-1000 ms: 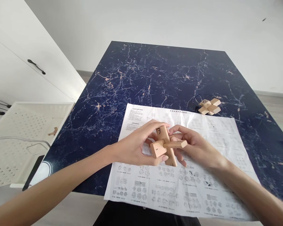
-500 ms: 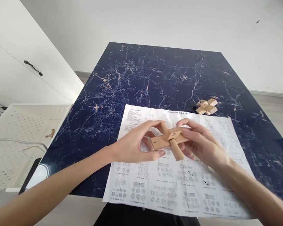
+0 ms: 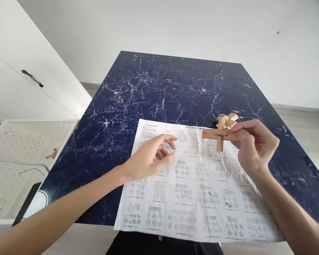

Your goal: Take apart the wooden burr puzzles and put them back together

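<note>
My right hand [image 3: 255,145] pinches one end of a cross-shaped wooden puzzle [image 3: 210,133], made of light bars set through each other. Behind it, partly covered by it, lies another wooden puzzle [image 3: 232,117] of interlocked blocks on the table. My left hand [image 3: 154,156] hovers over the instruction sheet [image 3: 186,198] with fingers curved and apart, nothing between them. The creased white sheet carries rows of small printed diagrams and lies beneath both hands.
A dark blue marble-patterned table [image 3: 159,85] stands before me. At the left is a white perforated basket [image 3: 16,141] with a small wooden piece [image 3: 52,153] in it. A white cabinet with a black handle [image 3: 32,78] is beyond.
My left hand has let go of the wooden cross puzzle. My right hand has carried it rightward and away from me, toward the other puzzle, and it has turned.
</note>
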Motion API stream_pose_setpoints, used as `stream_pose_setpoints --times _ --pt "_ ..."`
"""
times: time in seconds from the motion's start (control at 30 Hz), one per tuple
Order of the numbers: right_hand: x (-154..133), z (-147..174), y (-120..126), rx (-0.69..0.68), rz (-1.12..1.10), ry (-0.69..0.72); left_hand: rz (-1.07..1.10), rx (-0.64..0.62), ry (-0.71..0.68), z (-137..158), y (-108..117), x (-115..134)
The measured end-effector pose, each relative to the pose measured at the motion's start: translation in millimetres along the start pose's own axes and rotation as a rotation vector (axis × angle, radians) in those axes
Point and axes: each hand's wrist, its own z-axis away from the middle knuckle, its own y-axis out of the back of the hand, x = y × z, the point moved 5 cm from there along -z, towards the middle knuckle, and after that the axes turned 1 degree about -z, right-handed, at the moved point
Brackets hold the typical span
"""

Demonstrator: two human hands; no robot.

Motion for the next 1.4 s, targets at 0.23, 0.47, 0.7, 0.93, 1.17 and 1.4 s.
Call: stream_pose_setpoints --times 0.23,0.47,0.7,0.93,1.17,1.4 --pt "-3.8 -1.5 -6.1 -0.039 0.185 0.066 -0.02 0.065 -0.028 -5.7 10.0 -2.6" --pt "18.6 4.0 27.9 0.005 0.256 -0.092 -0.063 0.062 -0.045 -6.5 12.1 -3.2" --pt "49.3 21.8 47.2 0.053 0.009 -0.343 -0.072 0.064 -0.046 -7.6 16.1 -0.9" --pt "56.4 17.5 46.4 0.057 0.053 -0.366 -0.066 0.074 -0.016 -9.1 19.5 -2.5" --pt "58.2 3.1 36.9 0.037 0.079 -0.35 -0.104 0.082 -0.007 -11.9 29.9 -3.6" --pt "67.0 -4.0 36.1 0.113 0.11 -0.332 -0.109 0.104 -0.013 -16.3 42.0 -5.4"
